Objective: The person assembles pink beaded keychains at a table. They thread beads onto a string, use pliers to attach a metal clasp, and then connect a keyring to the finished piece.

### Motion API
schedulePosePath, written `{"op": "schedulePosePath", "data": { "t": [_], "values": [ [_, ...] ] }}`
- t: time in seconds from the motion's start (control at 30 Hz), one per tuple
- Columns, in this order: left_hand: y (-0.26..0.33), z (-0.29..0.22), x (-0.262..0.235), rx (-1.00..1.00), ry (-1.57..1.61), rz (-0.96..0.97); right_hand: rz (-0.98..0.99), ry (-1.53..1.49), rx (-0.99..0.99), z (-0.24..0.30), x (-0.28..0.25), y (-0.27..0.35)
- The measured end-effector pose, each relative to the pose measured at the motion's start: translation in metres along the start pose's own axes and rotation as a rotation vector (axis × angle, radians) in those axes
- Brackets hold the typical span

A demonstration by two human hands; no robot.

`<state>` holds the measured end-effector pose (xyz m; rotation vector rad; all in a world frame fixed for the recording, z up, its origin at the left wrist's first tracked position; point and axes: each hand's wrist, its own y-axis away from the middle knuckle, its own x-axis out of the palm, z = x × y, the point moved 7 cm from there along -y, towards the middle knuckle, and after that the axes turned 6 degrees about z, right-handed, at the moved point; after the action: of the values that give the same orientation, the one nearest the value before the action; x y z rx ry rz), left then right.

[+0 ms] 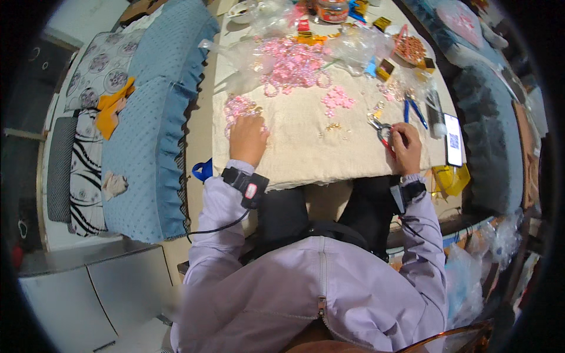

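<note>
My left hand (247, 140) rests on the cream cloth-covered table (300, 159), fingers curled over a small cluster of pink beads (238, 107); whether it grips any is hidden. My right hand (407, 147) is closed around red-handled pliers (384, 134), their metal jaws pointing left toward tiny gold pieces (333, 126). A small pink bead cluster (337, 99) lies between the hands, further up the table. A big pile of pink beads (292, 63) on clear plastic lies at the far side.
Blue-handled pliers (415, 110) and a phone (452, 139) lie right of my right hand. Clear bags, a jar (332, 10) and small boxes crowd the table's far end. A blue quilted sofa (150, 135) runs along the left, cushions on the right.
</note>
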<state>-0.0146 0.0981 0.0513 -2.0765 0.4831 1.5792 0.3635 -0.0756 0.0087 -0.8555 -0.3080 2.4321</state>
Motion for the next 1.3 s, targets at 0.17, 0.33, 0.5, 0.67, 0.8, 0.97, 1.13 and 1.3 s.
{"op": "schedulePosePath", "data": {
  "t": [0.17,0.33,0.5,0.67,0.8,0.97,1.13,1.3],
  "values": [
    [0.001,-0.012,0.005,0.124,-0.033,-0.054,-0.005,0.024,-0.055,0.002,0.000,0.000],
    [0.001,-0.019,0.005,0.153,0.005,-0.049,0.006,0.073,-0.031,0.011,-0.002,-0.002],
    [0.001,-0.004,-0.010,-0.016,0.260,-0.195,0.018,0.279,-0.327,0.060,0.012,-0.007],
    [-0.006,0.018,-0.002,-0.213,1.095,-0.191,0.224,0.078,-0.086,0.075,0.066,-0.010],
    [-0.003,0.017,0.000,-0.299,1.483,-0.113,0.245,0.229,-0.127,0.083,0.087,-0.016],
    [-0.006,-0.003,0.012,-0.219,1.987,-0.054,0.232,0.213,-0.189,0.084,0.087,-0.012],
    [-0.009,-0.022,0.047,-0.230,2.132,0.106,0.239,0.154,-0.198,0.083,0.085,-0.008],
    [-0.013,-0.013,0.051,-0.292,1.290,-0.040,0.228,0.081,-0.078,0.076,0.082,-0.008]
  ]
}}
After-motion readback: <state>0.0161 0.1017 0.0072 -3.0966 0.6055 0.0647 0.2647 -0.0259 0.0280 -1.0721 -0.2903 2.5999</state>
